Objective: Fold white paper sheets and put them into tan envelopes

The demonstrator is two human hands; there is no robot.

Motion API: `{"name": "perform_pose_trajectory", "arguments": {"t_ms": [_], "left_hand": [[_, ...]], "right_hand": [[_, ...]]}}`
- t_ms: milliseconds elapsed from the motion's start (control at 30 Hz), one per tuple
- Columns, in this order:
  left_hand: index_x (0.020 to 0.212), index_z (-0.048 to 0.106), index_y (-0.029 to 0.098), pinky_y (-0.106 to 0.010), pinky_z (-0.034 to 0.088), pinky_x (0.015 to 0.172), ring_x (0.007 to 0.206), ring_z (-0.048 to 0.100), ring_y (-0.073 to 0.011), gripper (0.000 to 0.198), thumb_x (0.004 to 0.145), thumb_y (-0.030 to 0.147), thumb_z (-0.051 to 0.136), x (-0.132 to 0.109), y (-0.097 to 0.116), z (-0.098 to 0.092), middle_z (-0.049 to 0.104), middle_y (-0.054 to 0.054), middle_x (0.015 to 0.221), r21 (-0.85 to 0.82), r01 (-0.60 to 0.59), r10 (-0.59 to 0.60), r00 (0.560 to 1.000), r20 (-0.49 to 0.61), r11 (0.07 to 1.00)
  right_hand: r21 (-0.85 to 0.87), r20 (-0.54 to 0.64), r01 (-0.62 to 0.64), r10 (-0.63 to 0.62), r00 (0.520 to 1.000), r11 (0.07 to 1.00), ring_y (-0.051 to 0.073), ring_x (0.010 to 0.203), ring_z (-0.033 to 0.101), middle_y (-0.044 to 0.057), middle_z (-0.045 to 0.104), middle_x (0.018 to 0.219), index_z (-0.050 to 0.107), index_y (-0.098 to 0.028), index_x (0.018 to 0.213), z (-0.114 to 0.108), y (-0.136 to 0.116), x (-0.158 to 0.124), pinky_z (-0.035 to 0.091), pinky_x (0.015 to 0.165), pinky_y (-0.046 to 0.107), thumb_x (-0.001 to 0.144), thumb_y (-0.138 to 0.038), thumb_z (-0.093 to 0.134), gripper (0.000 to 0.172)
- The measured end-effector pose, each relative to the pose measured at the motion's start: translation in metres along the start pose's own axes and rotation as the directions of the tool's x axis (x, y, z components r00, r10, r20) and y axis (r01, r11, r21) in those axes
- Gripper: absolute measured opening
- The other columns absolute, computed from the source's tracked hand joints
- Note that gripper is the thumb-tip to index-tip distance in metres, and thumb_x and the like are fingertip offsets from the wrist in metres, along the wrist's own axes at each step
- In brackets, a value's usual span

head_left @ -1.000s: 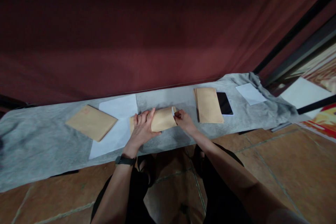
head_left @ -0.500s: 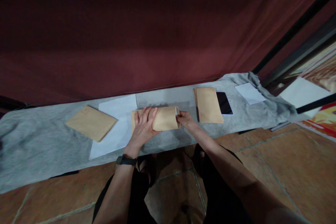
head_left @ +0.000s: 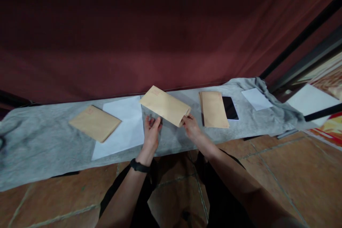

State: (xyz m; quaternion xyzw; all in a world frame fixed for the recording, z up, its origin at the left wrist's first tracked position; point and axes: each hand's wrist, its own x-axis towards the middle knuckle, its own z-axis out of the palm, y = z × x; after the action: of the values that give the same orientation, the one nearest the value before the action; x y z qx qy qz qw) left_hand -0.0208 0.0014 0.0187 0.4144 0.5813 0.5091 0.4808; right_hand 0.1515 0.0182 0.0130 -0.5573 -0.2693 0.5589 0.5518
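A brown paper envelope point(head_left: 165, 105) is tilted up in front of me, its open end toward the right with a bit of white showing inside. My right hand point(head_left: 191, 125) pinches that end. Just below the envelope's left part, my left hand point(head_left: 152, 130) has its fingers apart and appears to hold nothing; a dark watch band circles its wrist. To the left, a pile of brown envelopes point(head_left: 95, 123) rests partly on white paper point(head_left: 124, 128). Right of my right hand lies another small stack of envelopes point(head_left: 213, 109).
A phone or tablet with a dark screen point(head_left: 230, 108) lies partly under the right stack. Farther right is a small white sheet point(head_left: 257, 99). Grey cloth point(head_left: 48, 146) covers the narrow bench, and a dark red curtain point(head_left: 160, 64) hangs behind it.
My left hand has come off the envelope and moved down beside it. The envelope has turned, its left end swinging up and away, while my right hand keeps hold of the open end.
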Motion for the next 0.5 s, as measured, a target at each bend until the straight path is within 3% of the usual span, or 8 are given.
{"name": "perform_pose_trajectory", "arguments": {"t_ms": [100,233,333,400,500], "left_hand": [[0.115,0.065,0.021,-0.035,0.061,0.086,0.1,0.073,-0.0206,0.043,0.078,0.036,0.081,-0.003,0.008,0.008,0.074,-0.008,0.113,-0.374,0.226,-0.212,0.974,0.078,0.899],[0.093,0.067,0.017,-0.029,0.061,0.075,0.08,0.073,-0.0155,0.028,0.07,0.02,0.083,0.002,0.018,0.006,0.076,-0.004,0.092,-0.46,0.284,-0.272,0.958,0.093,0.841],[0.092,0.068,0.017,-0.027,0.059,0.071,0.077,0.072,-0.0155,0.027,0.068,0.018,0.08,0.01,0.02,-0.004,0.076,-0.003,0.089,-0.352,0.284,-0.26,0.959,0.115,0.892],[0.094,0.069,0.017,-0.027,0.058,0.069,0.079,0.073,-0.0174,0.025,0.069,0.019,0.076,0.014,0.019,-0.01,0.076,-0.004,0.088,-0.217,0.287,-0.254,0.953,0.168,0.933],[0.096,0.069,0.018,-0.029,0.058,0.068,0.082,0.074,-0.0207,0.022,0.074,0.018,0.068,0.017,0.01,-0.009,0.076,-0.004,0.086,0.064,0.192,-0.2,0.968,0.154,0.979]], "right_hand": [[0.04,0.028,-0.015,0.014,0.999,0.999,0.023,0.09,0.073,0.006,0.079,0.096,0.066,-0.023,0.091,0.01,0.007,-0.009,0.056,0.069,0.029,0.073,-0.032,0.064,0.021],[0.073,0.148,-0.085,0.073,0.986,0.994,0.022,0.083,0.072,0.004,0.077,0.087,0.066,-0.022,0.084,0.008,0.005,-0.016,0.056,0.07,0.03,0.066,-0.032,0.07,0.021],[0.142,0.207,-0.085,0.054,0.977,0.986,0.02,0.078,0.07,0.002,0.076,0.085,0.068,-0.022,0.086,-0.007,-0.005,-0.014,0.056,0.071,0.03,0.061,-0.032,0.074,0.028],[0.144,0.145,-0.053,0.032,0.989,0.988,0.018,0.077,0.069,0.001,0.076,0.085,0.069,-0.022,0.09,-0.019,-0.012,-0.008,0.054,0.067,0.028,0.063,-0.035,0.073,0.03],[-0.05,0.062,0.149,-0.145,0.987,0.988,0.02,0.089,0.07,0.002,0.077,0.094,0.069,-0.023,0.092,-0.029,-0.015,0.0,0.056,0.076,0.03,0.074,-0.039,0.067,0.025]]}}
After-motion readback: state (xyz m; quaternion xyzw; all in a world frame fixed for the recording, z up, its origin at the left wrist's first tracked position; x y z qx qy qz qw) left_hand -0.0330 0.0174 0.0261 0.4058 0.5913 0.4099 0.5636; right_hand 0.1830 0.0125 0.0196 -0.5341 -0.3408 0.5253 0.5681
